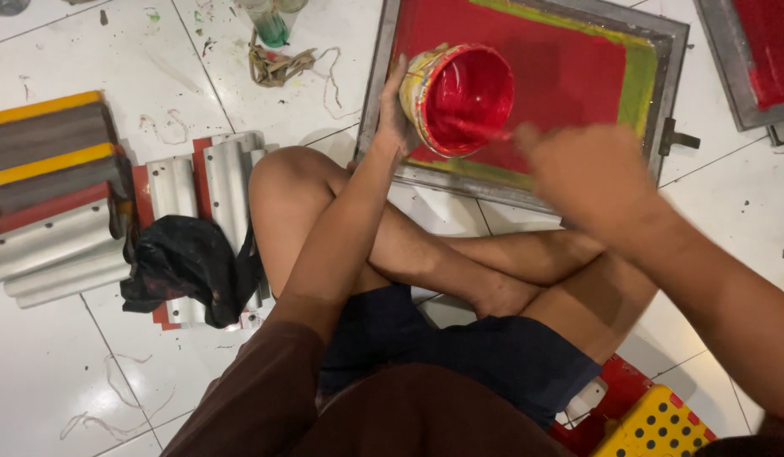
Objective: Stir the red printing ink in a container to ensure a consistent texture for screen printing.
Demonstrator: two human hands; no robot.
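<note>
On the floor's left side lies a row of squeegees [57,190], grey metal bars with yellow and red rubber edges, set side by side. Just to their right a black, ink-stained rag [189,267] is draped over more metal bars.

The left hand [394,118] is clasped around the side of a small paint tub [456,99], holding it tilted over the near-left corner of the screen frame [527,93]. The tub is round and smeared on the outside with yellow and red; its inner wall is coated in glossy red ink, and it looks partly filled, though the level cannot be read exactly.

The frame's mesh is already covered with red across most of its face, with a yellow-green border along the far and right edges, so inking seems well under way; how much is left to spread cannot be told.

The right hand [591,182] is blurred and reaches toward the tub's mouth; whether it grips a tool cannot be told. At the floor's far right corner a second red screen [756,59] rests.
</note>
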